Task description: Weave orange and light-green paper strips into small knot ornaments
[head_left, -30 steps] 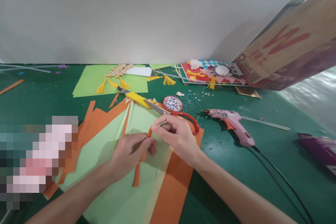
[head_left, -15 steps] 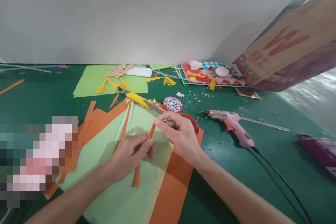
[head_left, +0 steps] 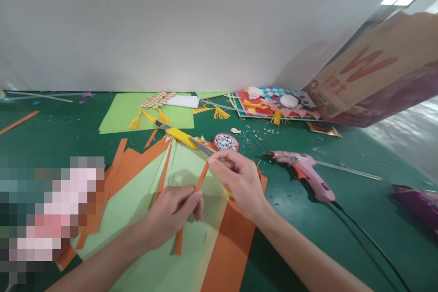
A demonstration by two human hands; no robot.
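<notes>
A narrow orange paper strip (head_left: pixel 202 176) runs between my two hands. My left hand (head_left: pixel 179 207) pinches it near the middle, and its lower end hangs out below the fingers. At the upper end, my right hand (head_left: pixel 236 175) closes its fingertips on the strip. Behind the right hand lie scissors (head_left: pixel 201 147) with red handles, partly hidden by the hand. Under both hands are light green paper sheets (head_left: pixel 133 214) on top of orange paper (head_left: pixel 229 242). A yellow cutter knife (head_left: pixel 181 137) lies just beyond the sheets.
A pink glue gun (head_left: pixel 308 169) with a glue stick and cable lies right. Behind are a round bead tray (head_left: pixel 226 142), a woven paper piece with yellow tassels (head_left: pixel 157 100), and a red craft stack (head_left: pixel 251 105). A paper bag (head_left: pixel 372 73) leans back right; a pixelated object (head_left: pixel 58 214) lies left.
My right hand has drawn slightly away from the left, so more of the strip shows between them. The whole view has shifted a little downward in the picture.
</notes>
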